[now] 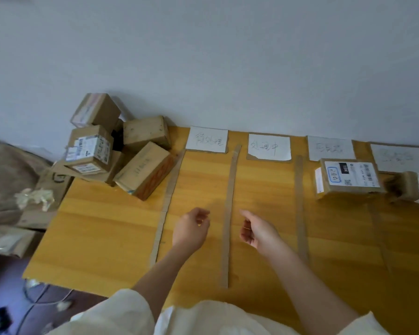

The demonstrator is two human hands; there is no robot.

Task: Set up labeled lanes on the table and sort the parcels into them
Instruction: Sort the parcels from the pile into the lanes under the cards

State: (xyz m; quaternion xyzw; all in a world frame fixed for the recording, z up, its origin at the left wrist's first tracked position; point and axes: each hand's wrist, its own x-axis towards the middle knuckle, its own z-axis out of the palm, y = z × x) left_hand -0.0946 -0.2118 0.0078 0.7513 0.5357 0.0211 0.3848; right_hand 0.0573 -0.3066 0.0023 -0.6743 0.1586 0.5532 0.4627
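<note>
Bare, loosely curled fingers (246,220) on the right hand (257,230) and the left hand (191,226) grasp nothing; both hands hover above the wooden surface (102,228), one on each side of a cardboard divider strip (229,213). Further strips (166,204) (299,204) mark the neighbouring lanes, each headed by a white label card (207,139) (269,146) (330,148) (397,157) along the wall edge. One labelled parcel (348,178) sits in the third lane, another parcel (416,189) in the fourth, while the unsorted pile of boxes (116,151) leans at the far left corner. My worry is the strips: they seem to lie loose, so a sleeve or a sliding box could skew a lane. Pulling a low box from that tilted pile could also topple the others off the edge.
</note>
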